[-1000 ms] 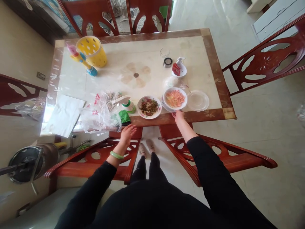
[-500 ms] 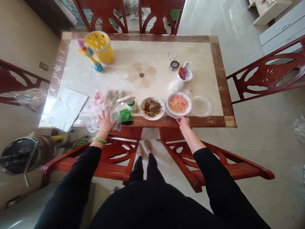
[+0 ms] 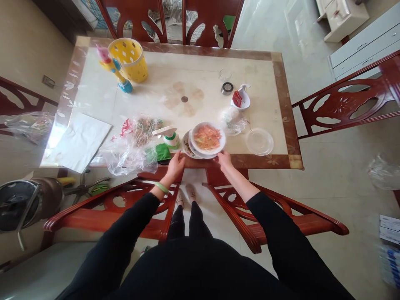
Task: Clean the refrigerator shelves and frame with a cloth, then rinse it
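Observation:
My right hand (image 3: 223,160) is closed on the near right rim of a white bowl (image 3: 222,143) of orange-red shredded food (image 3: 207,137). The bowl looks slightly blurred and covers most of a patterned plate (image 3: 185,150) of dark greenish food. At the plate's near left rim my left hand (image 3: 175,164) has its fingers drawn together, touching the edge; a pale green bangle (image 3: 161,188) circles that wrist. Just left of the plate stand a white and green spray bottle (image 3: 171,139) and a green and black cloth item (image 3: 163,154).
Crumpled clear plastic bags (image 3: 128,154) and a white sheet (image 3: 83,141) lie on the left. A clear round lid (image 3: 259,141), tape roll (image 3: 227,88) and white dish (image 3: 244,101) are on the right. A yellow basket (image 3: 131,62) stands far left. Chairs (image 3: 281,216) surround the table.
My right hand has carried the bowl left, over the patterned plate. My left hand has left the plastic bags and moved right to the plate's edge.

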### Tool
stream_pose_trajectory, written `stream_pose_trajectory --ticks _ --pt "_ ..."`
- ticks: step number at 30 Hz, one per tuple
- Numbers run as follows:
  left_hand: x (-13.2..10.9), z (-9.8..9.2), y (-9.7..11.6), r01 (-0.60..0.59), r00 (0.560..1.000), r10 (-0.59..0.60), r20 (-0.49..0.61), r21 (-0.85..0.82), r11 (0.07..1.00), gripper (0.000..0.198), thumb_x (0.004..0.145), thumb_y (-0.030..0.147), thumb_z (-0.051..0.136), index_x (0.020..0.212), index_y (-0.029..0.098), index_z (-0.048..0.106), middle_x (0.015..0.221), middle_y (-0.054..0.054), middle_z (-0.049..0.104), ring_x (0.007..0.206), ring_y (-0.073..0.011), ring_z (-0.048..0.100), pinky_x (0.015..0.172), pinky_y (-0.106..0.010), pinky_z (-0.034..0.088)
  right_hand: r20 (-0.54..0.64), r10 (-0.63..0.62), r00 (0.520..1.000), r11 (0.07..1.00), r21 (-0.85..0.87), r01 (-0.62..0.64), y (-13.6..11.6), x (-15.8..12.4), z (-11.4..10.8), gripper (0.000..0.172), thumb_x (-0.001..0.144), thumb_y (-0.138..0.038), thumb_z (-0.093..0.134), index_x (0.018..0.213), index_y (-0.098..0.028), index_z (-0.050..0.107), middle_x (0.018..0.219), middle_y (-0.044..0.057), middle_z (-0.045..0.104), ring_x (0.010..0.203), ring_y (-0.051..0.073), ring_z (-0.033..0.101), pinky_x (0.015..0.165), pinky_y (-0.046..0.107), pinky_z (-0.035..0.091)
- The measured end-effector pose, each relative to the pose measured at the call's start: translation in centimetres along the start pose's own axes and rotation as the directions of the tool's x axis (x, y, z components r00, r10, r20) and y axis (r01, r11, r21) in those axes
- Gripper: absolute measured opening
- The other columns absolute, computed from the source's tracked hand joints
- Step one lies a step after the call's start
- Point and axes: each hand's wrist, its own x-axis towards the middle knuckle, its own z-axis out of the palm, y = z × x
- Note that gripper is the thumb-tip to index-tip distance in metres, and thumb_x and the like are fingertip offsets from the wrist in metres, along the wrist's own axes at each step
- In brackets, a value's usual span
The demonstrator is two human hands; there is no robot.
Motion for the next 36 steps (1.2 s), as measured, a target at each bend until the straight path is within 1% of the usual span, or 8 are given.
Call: stream_pose_trajectory --ticks 5,9,16,21,24,30,33,36 --pt "4.6 2.2 -0.5 0.16 0.987 -0.163 -0.014 -0.111 0.981 0.057 0.088 0.015 0.062 0.144 0.009 0.059 0.123 -0.019 0.075 0.118 -0.0292 0.071 0.111 -0.043 0.052 0.026 0.012 1.0 0.991 -0.133 -0.009 0.5 0.5 2.6 0.024 0.092 0.001 0.047 0.084 -0.017 0.062 0.082 -0.001 0.071 0.052 0.004 0.06 0.053 0.014 0.056" --pt "5.1 2.1 -0.3 0.184 0.981 -0.191 -0.037 -0.143 0.972 0.056 0.081 0.009 0.064 0.137 0.009 0.065 0.123 -0.019 0.075 0.118 -0.0312 0.071 0.11 -0.043 0.052 0.06 -0.002 0.998 0.967 -0.254 0.017 0.5 1.2 3.0 0.022 0.094 0.0 0.049 0.088 -0.016 0.062 0.085 0.0 0.072 0.051 0.005 0.062 0.054 0.015 0.056" --pt "4.4 1.9 0.5 0.165 0.984 -0.175 -0.033 -0.199 0.966 0.053 0.084 0.015 0.065 0.136 0.013 0.066 0.112 -0.013 0.078 0.107 -0.0265 0.073 0.105 -0.042 0.056 0.189 0.024 0.982 0.893 -0.445 0.064 -1.5 1.8 1.2 0.023 0.089 0.0 0.065 0.072 -0.015 0.061 0.052 -0.003 0.063 0.038 0.008 0.058 0.043 0.015 0.042" --pt "4.2 1.7 0.4 0.183 0.981 -0.194 -0.033 -0.198 0.963 0.062 0.082 0.015 0.066 0.144 0.011 0.06 0.109 -0.013 0.078 0.104 -0.0245 0.074 0.103 -0.04 0.057 0.177 0.004 0.984 0.905 -0.42 0.072 -1.7 1.8 -1.3 0.032 0.093 -0.013 0.072 0.064 -0.015 0.06 0.049 -0.003 0.061 0.035 0.005 0.051 0.042 0.014 0.037" --pt "3.4 0.8 -0.5 0.19 0.979 -0.201 -0.046 -0.17 0.967 0.054 0.082 0.021 0.067 0.135 0.013 0.066 0.107 -0.011 0.079 0.101 -0.0234 0.074 0.099 -0.037 0.059 0.064 -0.016 0.998 0.952 -0.304 0.035 -1.9 2.6 -4.1 0.024 0.1 -0.017 0.064 0.076 -0.017 0.062 0.059 -0.003 0.065 0.046 0.007 0.061 0.048 0.013 0.046" --pt "1.3 -3.4 -3.1 0.261 0.947 -0.261 -0.186 -0.023 0.965 0.023 0.085 0.033 0.06 0.088 0.014 0.073 0.083 -0.01 0.076 0.083 -0.0243 0.073 0.086 -0.038 0.061 -0.196 0.036 0.98 0.998 -0.05 -0.046 -2.7 4.6 -10.4 0.018 0.102 -0.01 0.048 0.088 -0.021 0.049 0.074 -0.002 0.068 0.066 0.007 0.072 0.066 0.014 0.057" --pt "1.0 -5.5 -3.4 0.257 0.928 -0.22 -0.301 0.089 0.962 0.025 0.086 0.027 0.057 0.1 0.015 0.073 0.099 -0.012 0.075 0.091 -0.025 0.071 0.096 -0.042 0.058 -0.189 0.044 0.981 0.999 -0.021 -0.049 -2.8 4.7 -10.5 0.011 0.098 -0.012 0.057 0.091 -0.02 0.053 0.086 -0.001 0.072 0.07 0.008 0.072 0.067 0.016 0.057" --pt "1.2 -6.7 -3.1 0.218 0.925 -0.132 -0.356 0.212 0.953 0.038 0.084 0.021 0.058 0.12 0.016 0.071 0.123 -0.014 0.069 0.103 -0.026 0.07 0.103 -0.042 0.055 -0.086 0.049 0.995 0.998 -0.046 -0.053 -2.7 4.4 -8.1 0.006 0.097 -0.015 0.062 0.094 -0.019 0.059 0.101 0.002 0.075 0.075 0.008 0.073 0.067 0.016 0.057"
